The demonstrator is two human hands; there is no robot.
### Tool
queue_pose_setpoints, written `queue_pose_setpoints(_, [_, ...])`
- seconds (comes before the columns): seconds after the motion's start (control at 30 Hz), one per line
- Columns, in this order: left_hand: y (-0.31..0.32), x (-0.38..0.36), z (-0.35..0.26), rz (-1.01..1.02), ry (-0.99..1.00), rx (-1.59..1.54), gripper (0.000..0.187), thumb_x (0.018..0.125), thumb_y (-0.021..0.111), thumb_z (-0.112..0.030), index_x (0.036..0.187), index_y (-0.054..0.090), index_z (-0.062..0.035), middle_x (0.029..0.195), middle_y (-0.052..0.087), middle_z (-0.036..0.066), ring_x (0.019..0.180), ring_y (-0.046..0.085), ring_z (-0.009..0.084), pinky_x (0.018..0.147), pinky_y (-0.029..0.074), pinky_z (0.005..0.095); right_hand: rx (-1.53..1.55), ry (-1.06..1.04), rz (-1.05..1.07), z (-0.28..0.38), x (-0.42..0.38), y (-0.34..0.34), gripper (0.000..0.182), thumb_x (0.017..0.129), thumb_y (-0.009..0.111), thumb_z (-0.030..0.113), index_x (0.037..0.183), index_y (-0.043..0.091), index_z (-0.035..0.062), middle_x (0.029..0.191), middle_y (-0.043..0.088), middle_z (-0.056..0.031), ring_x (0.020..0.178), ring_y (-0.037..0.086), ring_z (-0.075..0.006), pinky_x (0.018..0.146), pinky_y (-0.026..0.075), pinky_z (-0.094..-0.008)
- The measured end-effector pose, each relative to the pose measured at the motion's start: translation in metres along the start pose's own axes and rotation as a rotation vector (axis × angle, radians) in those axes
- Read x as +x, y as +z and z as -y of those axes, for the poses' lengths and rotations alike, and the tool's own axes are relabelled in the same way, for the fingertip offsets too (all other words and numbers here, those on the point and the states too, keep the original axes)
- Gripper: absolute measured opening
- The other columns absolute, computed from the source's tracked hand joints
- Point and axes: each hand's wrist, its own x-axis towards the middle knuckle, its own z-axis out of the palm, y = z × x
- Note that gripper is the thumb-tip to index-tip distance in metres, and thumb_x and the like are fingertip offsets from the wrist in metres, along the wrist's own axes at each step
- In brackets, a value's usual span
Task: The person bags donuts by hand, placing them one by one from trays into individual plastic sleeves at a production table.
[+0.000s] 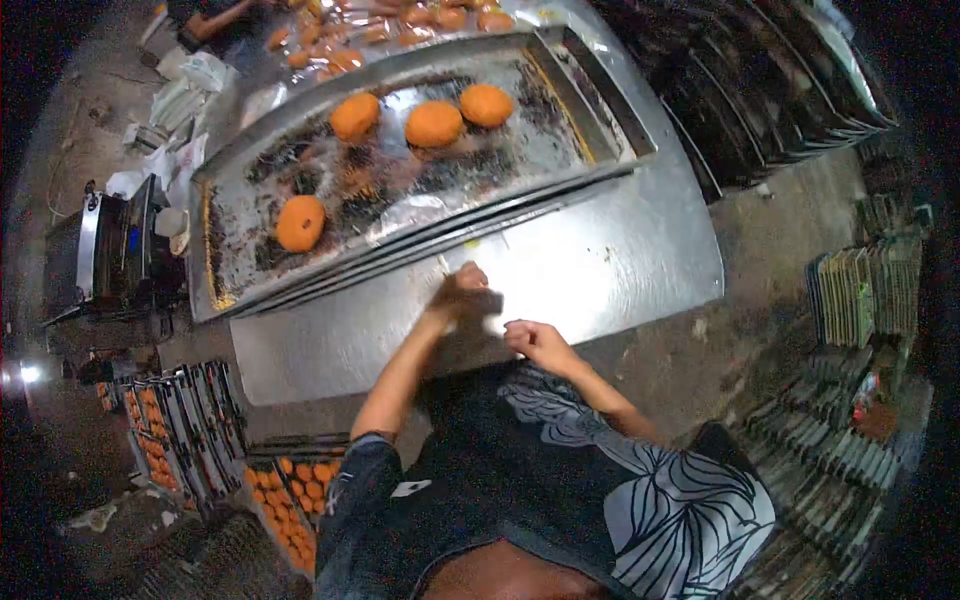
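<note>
My left hand [465, 295] is held over the front strip of the metal table, its fingers curled and blurred by motion. Close by on the right, my right hand [535, 342] is closed with the fingertips pinched together. A small pale patch shows between the two hands, too blurred to name. Beyond them lies a stained metal baking tray [400, 215], on top of other trays. On it sit a round orange-brown bun [300, 223] at the left and three more, one of them a bun [434, 124] near the middle. Neither hand touches the buns.
Wrapped buns [345, 60] lie at the table's far end, near another person's arm [222, 18]. Dark trays [760, 90] are stacked at upper right. Racks of buns [290, 500] stand at lower left. A black appliance [110, 250] is left of the table [620, 250].
</note>
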Motion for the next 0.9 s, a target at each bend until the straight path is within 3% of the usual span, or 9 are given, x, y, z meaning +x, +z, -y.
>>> queue_pose_setpoints(0.1, [-0.022, 0.013, -0.052, 0.270, -0.129, 0.230, 0.024, 0.067, 0.061, -0.018, 0.084, 0.055, -0.0028, 0.085, 0.052, 0.013, 0.077, 0.053, 0.0281, 0.068, 0.044, 0.0332, -0.238, -0.188, -0.033, -0.009, 0.010, -0.006, 0.031, 0.079, 0.059, 0.011, 0.107, 0.050, 0.0007, 0.087, 0.059, -0.0064, 0.075, 0.052, -0.0104, 0.066, 0.044, -0.0253])
queue_pose_setpoints(0.17, [-0.023, 0.009, -0.068, -0.126, -0.139, 0.151, 0.019, 0.067, 0.060, -0.014, 0.081, 0.057, -0.0029, 0.084, 0.053, 0.014, 0.079, 0.053, 0.0296, 0.070, 0.045, 0.0347, -0.221, -0.202, -0.048, -0.015, 0.012, -0.010, 0.031, 0.079, 0.059, 0.012, 0.106, 0.050, 0.0004, 0.088, 0.060, -0.0072, 0.076, 0.053, -0.0109, 0.067, 0.045, -0.0260])
queue_pose_setpoints(0.27, [-0.019, 0.007, -0.051, -0.116, -0.259, 0.102, 0.014, 0.067, 0.058, -0.008, 0.080, 0.058, -0.0031, 0.084, 0.054, 0.014, 0.083, 0.053, 0.0308, 0.071, 0.044, 0.0349, -0.184, -0.154, -0.113, -0.019, 0.007, -0.012, 0.031, 0.079, 0.059, 0.012, 0.105, 0.050, -0.0002, 0.089, 0.060, -0.0082, 0.076, 0.055, -0.0125, 0.067, 0.045, -0.0262])
queue_pose_setpoints(0.53, [-0.018, -0.002, -0.030, -0.020, 0.037, 0.034, 0.010, 0.073, 0.055, -0.008, 0.082, 0.059, -0.0054, 0.074, 0.054, 0.011, 0.070, 0.055, 0.0267, 0.063, 0.045, 0.0322, -0.163, -0.066, -0.151, 0.029, 0.015, 0.000, 0.028, 0.076, 0.059, 0.014, 0.100, 0.054, -0.0010, 0.075, 0.058, -0.0037, 0.063, 0.050, -0.0080, 0.059, 0.042, -0.0218])
queue_pose_setpoints(0.6, [-0.018, -0.003, -0.059, 0.027, -0.161, -0.054, 0.014, 0.077, 0.055, -0.013, 0.087, 0.059, -0.0037, 0.079, 0.057, 0.009, 0.071, 0.056, 0.0188, 0.063, 0.044, 0.0286, -0.226, -0.015, -0.093, 0.038, 0.019, 0.010, 0.030, 0.074, 0.059, 0.014, 0.100, 0.054, -0.0009, 0.070, 0.055, -0.0020, 0.060, 0.048, -0.0076, 0.057, 0.040, -0.0219])
queue_pose_setpoints(0.7, [-0.009, -0.009, -0.085, 0.029, -0.408, -0.854, 0.028, 0.076, 0.060, -0.024, 0.086, 0.060, 0.0017, 0.085, 0.060, 0.008, 0.075, 0.054, 0.0075, 0.063, 0.044, 0.0236, -0.117, -0.193, -0.312, 0.028, 0.028, 0.022, 0.027, 0.076, 0.059, 0.020, 0.093, 0.055, 0.0001, 0.065, 0.054, -0.0026, 0.058, 0.047, -0.0098, 0.054, 0.040, -0.0240])
queue_pose_setpoints(0.8, [-0.010, -0.014, -0.085, -0.050, -0.334, -0.539, 0.027, 0.070, 0.066, -0.024, 0.079, 0.061, 0.0013, 0.072, 0.060, 0.007, 0.065, 0.054, 0.0088, 0.058, 0.044, 0.0234, -0.424, -0.052, -0.290, 0.042, 0.001, 0.017, 0.024, 0.080, 0.055, 0.024, 0.079, 0.049, 0.0007, 0.063, 0.054, -0.0081, 0.056, 0.049, -0.0126, 0.053, 0.041, -0.0271])
queue_pose_setpoints(0.83, [-0.009, -0.016, -0.091, -0.023, -0.367, -0.427, 0.024, 0.067, 0.067, -0.021, 0.076, 0.062, 0.0002, 0.064, 0.060, 0.005, 0.059, 0.053, 0.0090, 0.054, 0.043, 0.0239, -0.588, -0.226, -0.432, 0.049, -0.009, 0.023, 0.022, 0.083, 0.049, 0.022, 0.078, 0.042, 0.0013, 0.062, 0.055, -0.0122, 0.052, 0.052, -0.0149, 0.050, 0.042, -0.0282])
queue_pose_setpoints(0.9, [-0.009, -0.022, -0.115, 0.001, -0.400, -0.410, 0.016, 0.069, 0.065, -0.017, 0.075, 0.062, -0.0022, 0.065, 0.058, 0.002, 0.061, 0.052, 0.0093, 0.056, 0.042, 0.0241, -0.453, -0.181, -0.483, 0.040, -0.011, 0.033, 0.020, 0.084, 0.047, 0.020, 0.086, 0.042, 0.0008, 0.062, 0.056, -0.0121, 0.049, 0.053, -0.0151, 0.047, 0.042, -0.0277])
